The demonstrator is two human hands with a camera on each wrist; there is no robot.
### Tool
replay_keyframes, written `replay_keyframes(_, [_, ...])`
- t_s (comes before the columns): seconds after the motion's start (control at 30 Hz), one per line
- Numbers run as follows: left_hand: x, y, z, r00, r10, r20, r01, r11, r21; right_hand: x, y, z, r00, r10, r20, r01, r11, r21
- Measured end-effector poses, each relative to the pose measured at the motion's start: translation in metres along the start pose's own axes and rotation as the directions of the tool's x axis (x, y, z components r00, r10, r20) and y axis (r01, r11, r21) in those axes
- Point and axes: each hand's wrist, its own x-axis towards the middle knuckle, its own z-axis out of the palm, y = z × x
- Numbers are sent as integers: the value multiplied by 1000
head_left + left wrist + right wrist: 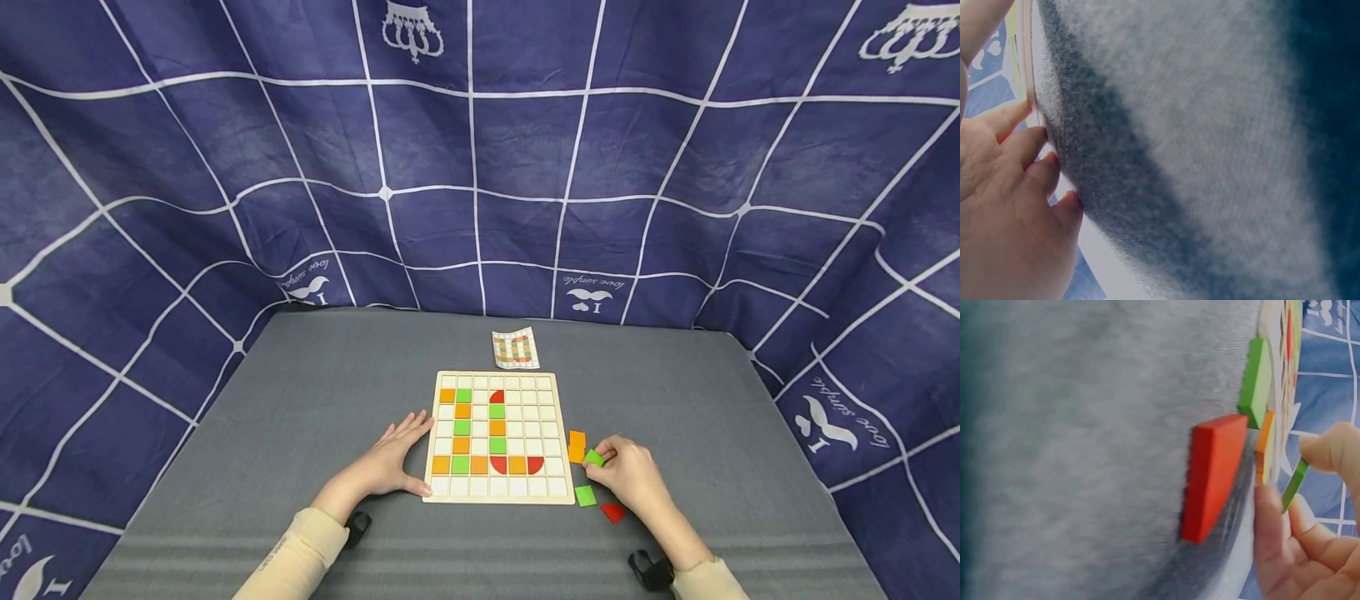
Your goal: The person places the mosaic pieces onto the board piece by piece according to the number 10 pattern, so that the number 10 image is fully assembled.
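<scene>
A pale wooden grid board (498, 499) lies on the grey table, with orange, green and red tiles in some of its cells. Along its left edge the left hand (386, 460) rests with fingers spread, thumb by the lower left corner. To the right of the board, the right hand (626, 471) pinches a green square tile (594, 457) between thumb and fingers; the right wrist view shows this green tile (1295, 485) edge-on. Loose beside that hand are orange tiles (576, 447), another green tile (585, 496) and a red tile (612, 512).
Behind the board lies a small pattern card (515, 348) printed with a coloured grid. The grey table (337, 358) meets a blue curtain (517, 150) with white lines at its back and sides. Dark wrist straps (649, 571) sit at both wrists.
</scene>
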Motion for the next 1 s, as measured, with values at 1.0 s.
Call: replay_keyframes(1.0, [-1,-2,1,1000,10,-10,-10,1000,10,43,-42,36,968,-205,147,167,957,237])
